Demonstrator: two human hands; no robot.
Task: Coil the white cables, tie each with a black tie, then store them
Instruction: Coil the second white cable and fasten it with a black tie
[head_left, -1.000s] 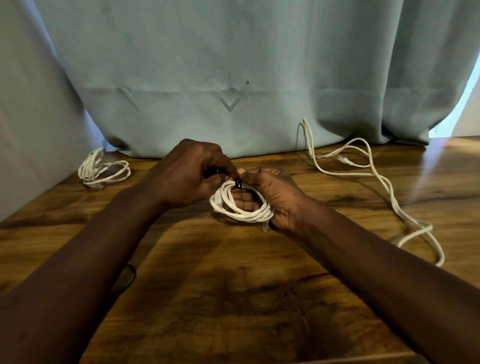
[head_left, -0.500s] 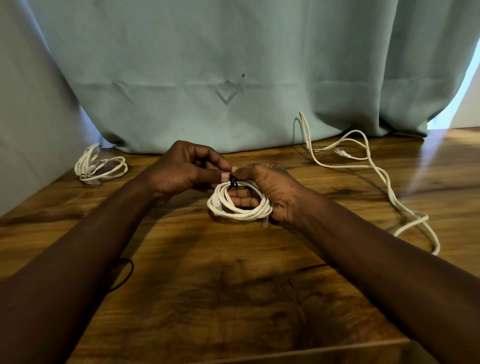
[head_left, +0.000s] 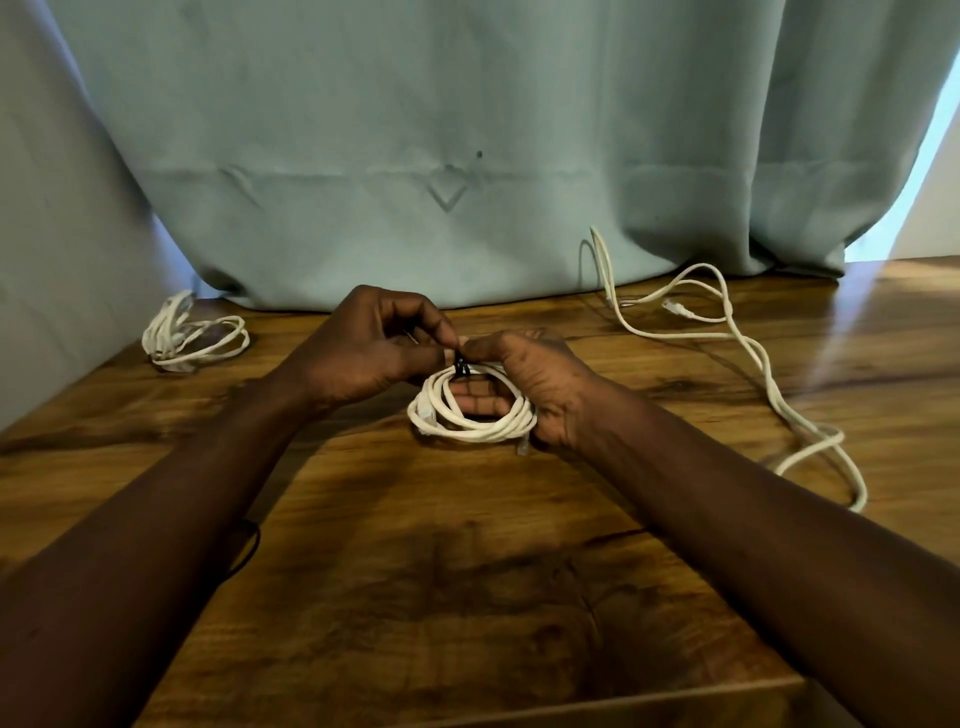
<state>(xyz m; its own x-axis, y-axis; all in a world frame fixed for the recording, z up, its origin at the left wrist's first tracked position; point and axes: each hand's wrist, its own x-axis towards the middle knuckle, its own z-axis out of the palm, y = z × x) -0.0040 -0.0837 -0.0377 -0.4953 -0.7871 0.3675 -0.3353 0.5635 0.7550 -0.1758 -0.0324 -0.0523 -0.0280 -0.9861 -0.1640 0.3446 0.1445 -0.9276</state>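
Three white cables on the brown wood-grain table (head_left: 467, 597): one in hand, one bundled, one loose.

Small white round cable coil (head_left: 470, 413) sits mid-table, held in the right hand (head_left: 540, 389). Its fingers (head_left: 475, 402) show through the middle of the coil and the thumb closes over the top, so the loops stay stacked and can't spring open. Coil's lower edge looks to be resting on the table, which takes the weight off.

Thin black tie (head_left: 460, 367) wraps the top of the coil, right where both thumbs meet. Left hand (head_left: 371, 348) is pinched narrow on the tie end, fingertips touching the right thumb. My read: cinching or twisting the tie shut; the pinch point is kept close to the wrap for control. Can't tell whether the tie is fully closed.

White bundled cable (head_left: 192, 335) lies at the far left by the grey wall (head_left: 52, 260), well apart from the hands. Probably done and parked there; no tie visible on it at this size.

Long loose white cable (head_left: 748, 343) snakes across the right side, one end climbing the pale teal curtain (head_left: 467, 130). Not yet coiled, likely next.

Thin dark loop (head_left: 249, 545) peeks out by the left forearm, possibly a spare tie.
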